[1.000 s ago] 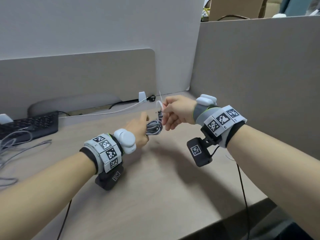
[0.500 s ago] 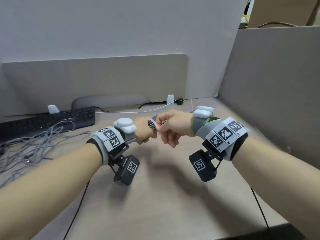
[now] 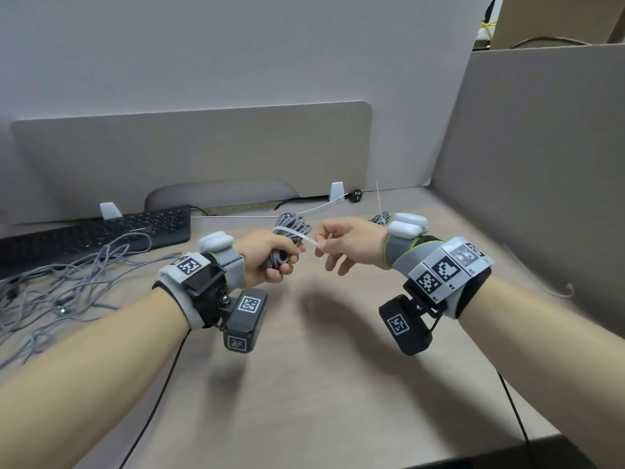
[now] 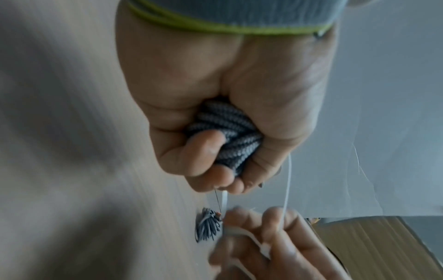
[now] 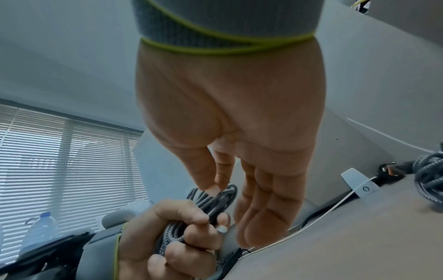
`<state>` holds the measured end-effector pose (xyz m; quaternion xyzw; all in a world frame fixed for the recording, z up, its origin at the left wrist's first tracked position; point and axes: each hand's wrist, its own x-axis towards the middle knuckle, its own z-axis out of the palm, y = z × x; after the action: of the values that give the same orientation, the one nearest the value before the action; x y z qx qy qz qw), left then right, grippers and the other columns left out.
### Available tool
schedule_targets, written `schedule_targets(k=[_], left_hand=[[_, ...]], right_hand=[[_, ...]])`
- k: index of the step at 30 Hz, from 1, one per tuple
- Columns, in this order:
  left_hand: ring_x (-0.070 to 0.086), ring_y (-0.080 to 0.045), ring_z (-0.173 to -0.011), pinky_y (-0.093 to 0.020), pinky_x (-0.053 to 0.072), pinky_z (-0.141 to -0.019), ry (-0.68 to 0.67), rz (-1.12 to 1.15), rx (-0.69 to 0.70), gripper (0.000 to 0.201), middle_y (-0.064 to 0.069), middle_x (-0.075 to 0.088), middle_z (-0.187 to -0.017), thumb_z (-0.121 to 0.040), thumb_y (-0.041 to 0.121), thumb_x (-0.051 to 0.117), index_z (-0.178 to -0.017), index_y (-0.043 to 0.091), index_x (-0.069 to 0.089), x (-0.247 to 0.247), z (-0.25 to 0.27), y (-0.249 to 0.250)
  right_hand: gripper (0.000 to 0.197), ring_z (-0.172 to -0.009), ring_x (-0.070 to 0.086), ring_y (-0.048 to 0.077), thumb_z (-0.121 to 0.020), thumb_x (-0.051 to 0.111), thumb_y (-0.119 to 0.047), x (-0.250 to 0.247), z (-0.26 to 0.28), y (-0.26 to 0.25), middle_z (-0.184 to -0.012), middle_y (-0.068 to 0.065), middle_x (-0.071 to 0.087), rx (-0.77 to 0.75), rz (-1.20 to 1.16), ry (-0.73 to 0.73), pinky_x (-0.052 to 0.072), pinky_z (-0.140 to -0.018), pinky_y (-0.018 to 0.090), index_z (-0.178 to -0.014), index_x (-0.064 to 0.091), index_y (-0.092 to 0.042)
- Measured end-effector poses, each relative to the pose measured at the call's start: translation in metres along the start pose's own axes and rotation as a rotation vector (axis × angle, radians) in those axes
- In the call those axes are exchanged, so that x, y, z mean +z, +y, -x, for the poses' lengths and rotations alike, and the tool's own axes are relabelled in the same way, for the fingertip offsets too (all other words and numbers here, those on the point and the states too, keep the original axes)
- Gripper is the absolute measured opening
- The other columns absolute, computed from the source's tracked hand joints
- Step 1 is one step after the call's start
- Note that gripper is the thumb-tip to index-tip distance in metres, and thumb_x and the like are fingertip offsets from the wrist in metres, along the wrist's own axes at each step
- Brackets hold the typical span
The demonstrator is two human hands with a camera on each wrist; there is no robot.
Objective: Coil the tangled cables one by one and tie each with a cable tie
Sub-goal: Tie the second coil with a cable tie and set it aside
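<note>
Above desk (image 3: 304, 384), one coiled cable (image 3: 292, 225), tied.

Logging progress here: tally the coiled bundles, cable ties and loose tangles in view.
Coiled bundles: 2, held bundle in the left hand, desk bundle.
Cable ties: 2, pulled tie pinched by the right hand, upright tie on the desk bundle.
Loose tangle: 1.
Total: 5.

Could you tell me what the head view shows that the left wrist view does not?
Only the head view: the keyboard and the loose gray wires on the desk. Only the left wrist view: the tie's small locking head at the right hand. Both: the left hand gripping the braided cable, the right pinching the white tie.
</note>
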<state>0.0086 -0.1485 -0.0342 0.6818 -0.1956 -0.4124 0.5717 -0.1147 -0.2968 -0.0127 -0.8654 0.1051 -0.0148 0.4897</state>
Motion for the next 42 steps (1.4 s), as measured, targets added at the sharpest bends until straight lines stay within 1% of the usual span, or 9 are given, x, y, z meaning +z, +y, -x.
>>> schedule_targets(k=[3, 7, 10, 16, 19, 23, 25, 36, 42], left_hand=[[0.041, -0.011, -0.046, -0.015, 0.021, -0.033, -0.028, 0.053, -0.008, 0.007, -0.003, 0.048, -0.063, -0.091, 0.004, 0.049, -0.095, 0.008, 0.054, 0.006, 0.000, 0.001], [0.040, -0.010, -0.044, -0.014, 0.020, -0.032, -0.062, 0.129, -0.035, 0.012, -0.002, 0.047, -0.061, -0.092, 0.005, 0.046, -0.082, 0.011, 0.047, 0.011, 0.001, 0.002], [0.041, -0.010, -0.044, -0.014, 0.021, -0.031, -0.059, 0.158, -0.037, 0.016, -0.003, 0.048, -0.060, -0.092, 0.006, 0.046, -0.077, 0.010, 0.047, 0.014, 0.001, 0.003], [0.041, -0.009, -0.043, -0.014, 0.020, -0.032, -0.061, 0.201, -0.061, 0.020, -0.004, 0.049, -0.060, -0.092, 0.008, 0.045, -0.072, 0.007, 0.047, 0.011, 0.004, 0.005], [0.041, -0.009, -0.044, -0.014, 0.021, -0.032, -0.053, 0.227, -0.051, 0.019, -0.004, 0.049, -0.061, -0.091, 0.007, 0.046, -0.073, 0.008, 0.047, 0.012, 0.006, 0.005], [0.039, -0.009, -0.045, -0.014, 0.020, -0.032, -0.037, 0.256, -0.043, 0.015, -0.004, 0.048, -0.060, -0.091, 0.005, 0.044, -0.077, 0.009, 0.048, 0.015, 0.008, 0.003], [0.039, -0.009, -0.044, -0.014, 0.020, -0.032, -0.036, 0.263, -0.043, 0.015, -0.003, 0.048, -0.060, -0.091, 0.005, 0.043, -0.077, 0.009, 0.047, 0.015, 0.008, 0.002], [0.039, -0.008, -0.043, -0.013, 0.020, -0.031, -0.056, 0.287, -0.058, 0.016, -0.002, 0.047, -0.060, -0.091, 0.005, 0.044, -0.077, 0.011, 0.045, 0.018, 0.010, 0.003], [0.039, -0.008, -0.043, -0.014, 0.020, -0.032, -0.057, 0.334, -0.076, 0.016, -0.002, 0.048, -0.059, -0.091, 0.006, 0.044, -0.076, 0.010, 0.046, 0.018, 0.009, 0.002]], right_hand=[[0.018, -0.078, 0.061, 0.022, -0.096, 0.048, -0.007, -0.002, 0.001, 0.003, -0.099, 0.011, 0.061, 0.001, -0.007, 0.012, 0.053, -0.070, 0.039, -0.082, 0.052, -0.017], [0.018, -0.075, 0.060, 0.026, -0.100, 0.047, -0.008, 0.001, 0.003, 0.005, -0.085, 0.014, 0.063, -0.016, -0.139, -0.018, 0.052, -0.064, 0.036, -0.083, 0.049, -0.014], [0.016, -0.072, 0.061, 0.028, -0.100, 0.046, -0.007, 0.005, 0.005, 0.005, -0.077, 0.012, 0.062, -0.052, -0.188, -0.033, 0.051, -0.063, 0.036, -0.085, 0.048, -0.013], [0.009, -0.070, 0.060, 0.029, -0.100, 0.045, -0.005, 0.003, 0.009, -0.003, -0.082, 0.016, 0.065, -0.118, -0.286, -0.086, 0.049, -0.061, 0.034, -0.092, 0.045, -0.010], [0.010, -0.066, 0.059, 0.028, -0.100, 0.046, -0.007, 0.003, 0.009, -0.005, -0.083, 0.016, 0.066, -0.126, -0.276, -0.089, 0.047, -0.057, 0.032, -0.092, 0.046, -0.011], [0.010, -0.050, 0.052, 0.023, -0.101, 0.047, -0.012, 0.007, 0.008, -0.003, -0.068, 0.012, 0.061, -0.111, -0.238, -0.061, 0.039, -0.045, 0.027, -0.091, 0.047, -0.013], [0.008, -0.046, 0.049, 0.022, -0.101, 0.046, -0.012, 0.008, 0.009, -0.003, -0.063, 0.010, 0.058, -0.112, -0.216, -0.048, 0.036, -0.044, 0.026, -0.093, 0.047, -0.012], [0.011, -0.046, 0.050, 0.022, -0.101, 0.046, -0.011, 0.005, 0.007, -0.003, -0.065, 0.010, 0.059, -0.109, -0.228, -0.053, 0.037, -0.043, 0.025, -0.090, 0.047, -0.013], [0.013, -0.045, 0.050, 0.019, -0.099, 0.045, -0.003, 0.003, 0.007, -0.001, -0.071, 0.010, 0.062, -0.128, -0.231, -0.064, 0.036, -0.043, 0.025, -0.092, 0.048, -0.013]])
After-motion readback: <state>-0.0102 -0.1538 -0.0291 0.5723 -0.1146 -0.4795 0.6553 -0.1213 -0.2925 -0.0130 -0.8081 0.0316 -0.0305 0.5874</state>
